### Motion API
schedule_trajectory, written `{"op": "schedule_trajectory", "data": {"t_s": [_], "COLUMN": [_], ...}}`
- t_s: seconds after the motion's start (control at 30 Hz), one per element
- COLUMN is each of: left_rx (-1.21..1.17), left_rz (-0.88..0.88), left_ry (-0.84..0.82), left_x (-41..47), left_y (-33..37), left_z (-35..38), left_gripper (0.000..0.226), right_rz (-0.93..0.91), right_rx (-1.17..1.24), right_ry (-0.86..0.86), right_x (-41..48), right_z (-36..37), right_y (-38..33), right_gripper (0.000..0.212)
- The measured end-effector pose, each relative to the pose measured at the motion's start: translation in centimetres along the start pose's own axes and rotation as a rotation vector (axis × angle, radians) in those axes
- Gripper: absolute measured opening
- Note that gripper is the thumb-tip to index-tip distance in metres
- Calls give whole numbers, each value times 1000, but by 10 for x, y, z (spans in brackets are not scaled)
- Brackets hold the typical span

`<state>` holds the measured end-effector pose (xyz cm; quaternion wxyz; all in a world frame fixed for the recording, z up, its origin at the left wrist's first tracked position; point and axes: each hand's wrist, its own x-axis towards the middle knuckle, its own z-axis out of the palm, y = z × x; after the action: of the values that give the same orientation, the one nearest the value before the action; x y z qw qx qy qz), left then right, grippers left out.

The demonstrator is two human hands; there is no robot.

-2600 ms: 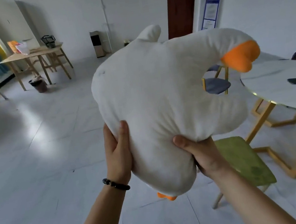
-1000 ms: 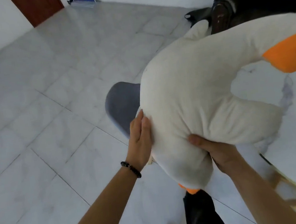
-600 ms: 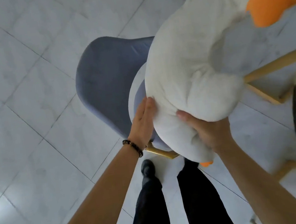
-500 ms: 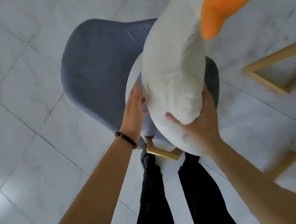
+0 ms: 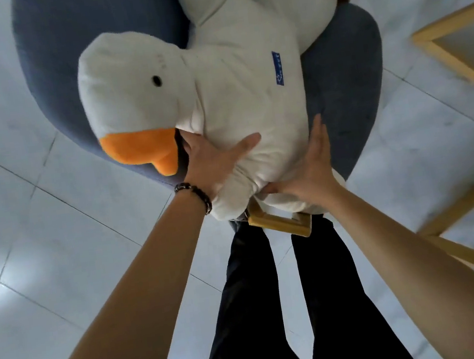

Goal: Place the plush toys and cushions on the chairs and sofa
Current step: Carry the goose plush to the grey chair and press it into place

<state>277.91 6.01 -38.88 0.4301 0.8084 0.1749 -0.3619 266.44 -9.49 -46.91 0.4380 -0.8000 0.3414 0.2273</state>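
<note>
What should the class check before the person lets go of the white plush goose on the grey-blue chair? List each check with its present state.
1. White plush goose with an orange beak lies on the seat of the grey-blue fabric chair: ok.
2. Whole body inside the seat edge: not ok, the near end seems to overhang the front, above the wooden leg frame.
3. Left hand rests on the body, thumb spread, not clutching: ok.
4. Right hand lies flat against the goose's side, fingers straight: ok.
5. Goose balanced enough to stay when released: cannot tell.
</note>
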Motion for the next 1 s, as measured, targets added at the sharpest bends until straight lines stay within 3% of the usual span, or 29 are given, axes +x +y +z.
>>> {"op": "schedule_trajectory", "data": {"t_s": [0.03, 0.1, 0.2, 0.33, 0.47, 0.57, 0.63, 0.7, 0.8, 0.9, 1.0], "left_rx": [14, -17, -12, 9, 36, 114, 165, 319, 742, 1156, 1315], "left_rz": [-16, 0, 97, 125, 61, 91, 209, 496, 881, 769, 636], "left_ry": [46, 158, 284, 288, 219, 325, 446, 512, 466, 472, 476], "left_x": [3, 9, 7, 15, 32, 5, -32, -59, -36, 20, 50], "left_y": [3, 1, -5, -3, 2, 5, 5, 4, 16, 42, 49], "left_z": [4, 11, 14, 5, -4, 3, 15, 28, 32, 18, 2], "left_gripper": [128, 99, 62, 63, 74, 73, 69, 56, 42, 50, 57], "right_rz": [78, 103, 26, -16, 31, 1, -2, -38, -136, -349, -621], "right_rx": [66, 97, 23, -55, -204, -251, -80, 165, 78, -44, -143], "right_ry": [-63, -98, 51, 173, 4, -125, -282, -332, -6, 258, 373], "right_x": [5, 11, 5, 4, 24, 28, 30, 34, 47, 66, 90], "right_z": [-1, -2, 6, 23, 22, 4, -18, -38, -58, -63, -49], "right_y": [-1, -3, -8, -13, -24, -17, -6, 2, -4, -34, -70], "right_gripper": [178, 175, 160, 150, 158, 159, 145, 112, 69, 62, 68]}}
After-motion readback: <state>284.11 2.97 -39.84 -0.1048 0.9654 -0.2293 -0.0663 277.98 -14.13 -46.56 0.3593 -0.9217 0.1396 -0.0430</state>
